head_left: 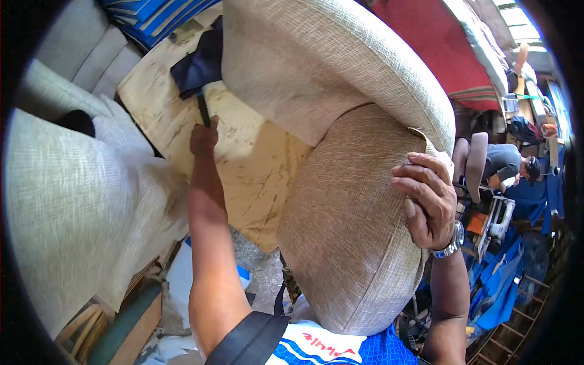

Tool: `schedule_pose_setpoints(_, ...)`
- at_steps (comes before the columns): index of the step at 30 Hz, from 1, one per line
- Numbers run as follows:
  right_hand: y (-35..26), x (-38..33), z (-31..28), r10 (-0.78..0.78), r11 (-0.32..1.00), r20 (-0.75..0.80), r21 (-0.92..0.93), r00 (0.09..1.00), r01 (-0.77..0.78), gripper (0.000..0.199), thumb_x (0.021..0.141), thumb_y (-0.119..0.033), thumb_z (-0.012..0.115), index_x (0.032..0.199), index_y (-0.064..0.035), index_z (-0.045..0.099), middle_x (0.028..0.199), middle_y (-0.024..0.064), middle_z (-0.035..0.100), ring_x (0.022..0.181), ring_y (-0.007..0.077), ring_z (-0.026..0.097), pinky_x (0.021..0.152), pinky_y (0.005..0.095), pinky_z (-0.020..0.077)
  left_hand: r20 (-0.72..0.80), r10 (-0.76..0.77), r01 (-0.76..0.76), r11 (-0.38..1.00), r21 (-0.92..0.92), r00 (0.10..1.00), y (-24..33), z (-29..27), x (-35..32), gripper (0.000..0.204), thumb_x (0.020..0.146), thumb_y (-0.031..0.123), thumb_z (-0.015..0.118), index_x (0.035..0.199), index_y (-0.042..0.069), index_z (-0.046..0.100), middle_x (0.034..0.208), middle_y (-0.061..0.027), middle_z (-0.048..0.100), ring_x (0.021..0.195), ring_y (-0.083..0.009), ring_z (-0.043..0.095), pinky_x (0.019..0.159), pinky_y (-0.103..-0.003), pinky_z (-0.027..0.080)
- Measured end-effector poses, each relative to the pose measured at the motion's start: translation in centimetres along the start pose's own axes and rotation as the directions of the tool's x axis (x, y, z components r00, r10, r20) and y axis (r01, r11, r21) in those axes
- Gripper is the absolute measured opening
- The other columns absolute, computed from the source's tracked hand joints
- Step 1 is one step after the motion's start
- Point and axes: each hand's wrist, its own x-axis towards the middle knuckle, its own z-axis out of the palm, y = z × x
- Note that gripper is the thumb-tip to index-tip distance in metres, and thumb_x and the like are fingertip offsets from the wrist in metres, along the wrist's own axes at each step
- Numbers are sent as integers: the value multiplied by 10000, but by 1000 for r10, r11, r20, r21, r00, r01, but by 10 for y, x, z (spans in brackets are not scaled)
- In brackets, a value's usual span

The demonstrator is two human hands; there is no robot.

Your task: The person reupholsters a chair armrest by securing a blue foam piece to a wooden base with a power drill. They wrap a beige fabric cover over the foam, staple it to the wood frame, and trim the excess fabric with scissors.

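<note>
My left hand [204,139] is closed around a slim dark-handled tool [203,108]; its far end meets a folded navy cloth [198,66], so I cannot make out its kind. Both lie over a pale, scuffed board [261,176]. In front of me stands an upholstered chair [340,207] in beige-grey woven fabric, with a tall curved back [292,67]. My right hand [429,198], wearing a metal wristwatch [452,240], rests on its right edge. The fingers are bent and slightly apart on the fabric, beside a raised fabric flap [433,145].
Light fabric-covered furniture [79,201] rises on the left. Blue-striped material [152,18] and a red piece [432,48] stand at the back. Another person [508,164] is bent over at the far right, near blue sheets [502,292] and a ladder [514,322].
</note>
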Motion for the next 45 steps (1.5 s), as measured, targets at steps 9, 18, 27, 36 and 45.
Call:
schedule_pose_setpoints(9,-15,-2,2,-33,999,-24,1,999,33,321,766,-151,590,1015,-13,738,1074,155,732,1180,383,623,1045,500,466,473,248,-60,924,-377,846,-72,53,-81,474,917,491,634,973,33,745,842,-148,740,814,-293,706,811,-429,535)
schedule_pose_setpoints(18,0,-3,-5,-92,989,-154,100,984,108,221,782,-67,627,979,-23,717,1029,155,726,1112,385,643,1028,478,481,498,149,490,84,-867,855,-144,58,-295,285,949,408,647,877,133,641,654,15,569,550,-99,502,475,-265,375)
schedule_pose_setpoints(27,-6,-7,9,-254,939,-247,170,935,300,158,902,-85,630,981,34,699,1015,198,712,1065,404,637,991,501,475,289,139,316,-265,-911,947,-66,-127,-424,291,920,378,715,788,139,613,610,48,470,433,-74,329,401,-246,219)
schedule_pose_setpoints(36,0,-28,-16,-534,624,-262,519,804,584,443,1019,-420,597,1187,-30,722,1076,167,748,915,307,708,823,433,563,-443,-98,-408,252,-877,891,46,-227,-717,336,966,342,667,862,25,625,696,6,541,641,-103,498,551,-318,382)
schedule_pose_setpoints(45,-49,-155,-20,-968,-133,45,741,247,-658,820,935,-623,628,1443,-10,433,1134,191,650,1047,304,656,894,431,563,-616,82,-616,-29,-787,784,172,-121,-793,369,977,324,652,950,-40,597,763,9,520,739,-100,485,646,-295,413)
